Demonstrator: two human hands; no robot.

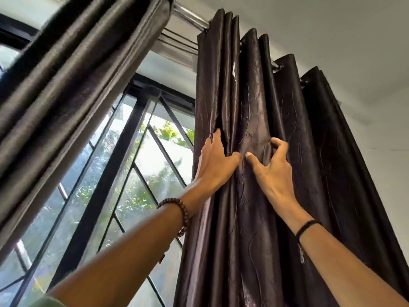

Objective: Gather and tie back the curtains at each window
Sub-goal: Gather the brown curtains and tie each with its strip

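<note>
A dark brown satin curtain (254, 89) hangs in folds from a metal rod (188, 14) at the right of the window. Both my arms reach up to it. My left hand (214, 162) grips the curtain's left folds, its fingers tucked into the pleats and its thumb pressing the cloth. Right beside it, my right hand (272, 167) holds a middle fold, with fingers curled round the fabric and the thumb pointing toward the left thumb. A second dark curtain (73, 69) hangs at the upper left, close to the camera and blurred.
Between the two curtains is a window (124, 178) with a black frame and diagonal black bars, greenery outside. A white wall (376, 129) and ceiling lie to the right of the curtain. Beaded bracelet on my left wrist, black cord on my right.
</note>
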